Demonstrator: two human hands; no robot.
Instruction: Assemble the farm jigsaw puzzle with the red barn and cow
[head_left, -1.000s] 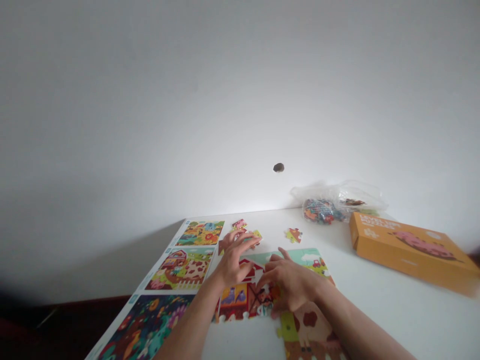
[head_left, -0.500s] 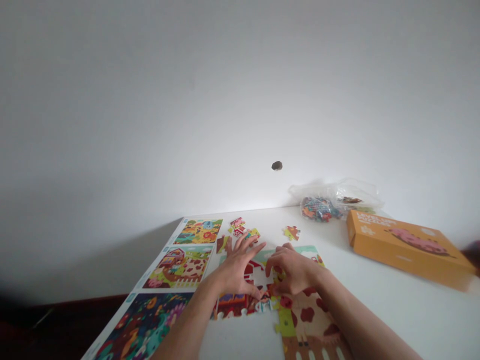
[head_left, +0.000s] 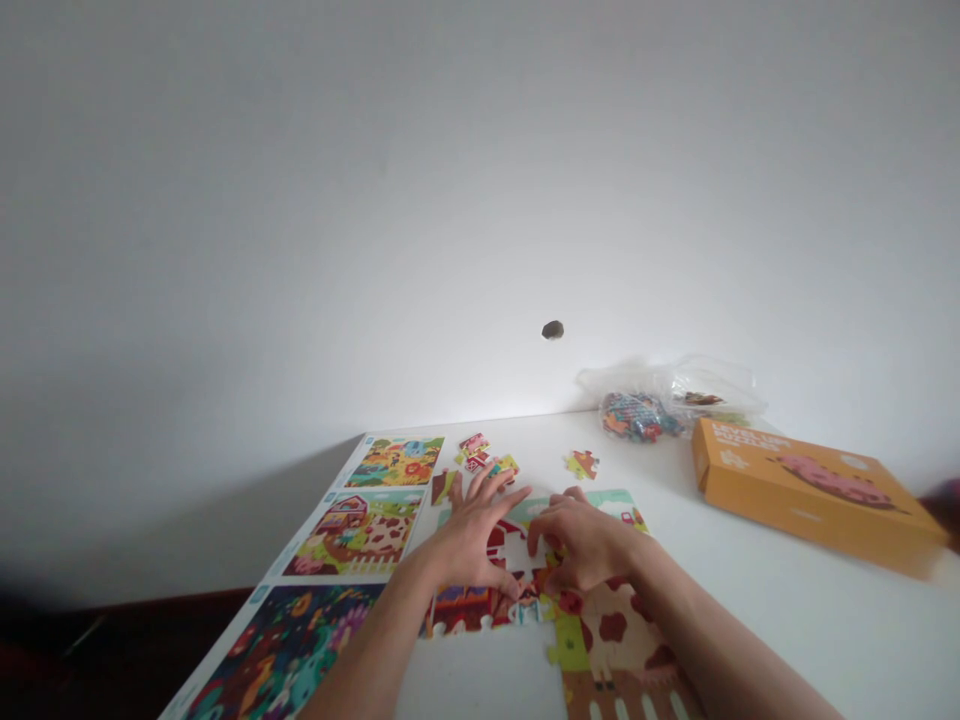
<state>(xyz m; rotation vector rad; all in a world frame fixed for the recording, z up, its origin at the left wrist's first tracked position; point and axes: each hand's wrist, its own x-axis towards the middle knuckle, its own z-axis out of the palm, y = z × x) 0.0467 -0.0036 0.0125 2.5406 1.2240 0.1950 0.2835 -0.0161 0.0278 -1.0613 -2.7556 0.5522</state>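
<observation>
A partly joined jigsaw puzzle (head_left: 615, 630) of a farm lies on the table, with a spotted cow at the right and a red barn at the left. My left hand (head_left: 476, 540) is open, its fingers spread over the barn part and its thumb touching the lower pieces. Just right of it, my right hand (head_left: 581, 540) is curled, with index finger and thumb about a puzzle piece (head_left: 553, 558) at the middle of the picture; the hand hides much of that piece. White table shows through a gap between the hands.
Several loose pieces (head_left: 474, 445) lie beyond my left hand, and another loose piece (head_left: 583, 463) lies farther right. A picture sheet (head_left: 356, 535) is at the left. Plastic bags of pieces (head_left: 641, 415) and an orange puzzle box (head_left: 810, 490) stand at the right, near the wall (head_left: 450, 250).
Both hands stay almost where they were over the puzzle. The view has shifted very slightly; no piece has visibly moved.
</observation>
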